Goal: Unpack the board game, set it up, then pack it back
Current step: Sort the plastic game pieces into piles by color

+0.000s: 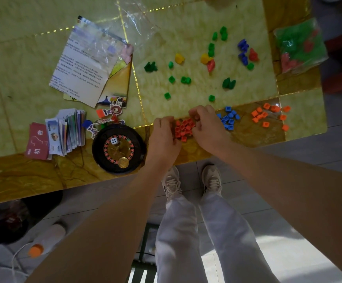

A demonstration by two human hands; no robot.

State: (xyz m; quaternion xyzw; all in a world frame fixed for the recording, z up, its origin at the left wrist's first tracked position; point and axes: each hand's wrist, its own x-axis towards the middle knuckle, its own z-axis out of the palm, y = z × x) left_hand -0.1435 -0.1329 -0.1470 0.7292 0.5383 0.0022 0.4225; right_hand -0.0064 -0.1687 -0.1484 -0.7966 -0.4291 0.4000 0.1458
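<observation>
A cluster of small red cube pieces [183, 128] lies near the table's front edge. My left hand [165, 135] cups its left side and my right hand [208, 125] its right side, fingers curled onto the pieces. Whether either hand pinches a piece is hidden. Blue cubes [228, 118] and orange cubes [268, 115] sit in groups to the right. Green pieces [184, 79] and a few yellow, blue and red ones lie scattered farther back.
A black roulette wheel [118, 149] with a white die and a gold coin stands left of my hands. Play money [68, 131], red cards [37, 141], cardboard figures, a rule sheet [84, 64], a clear bag, and a bag of green and red pieces [300, 45].
</observation>
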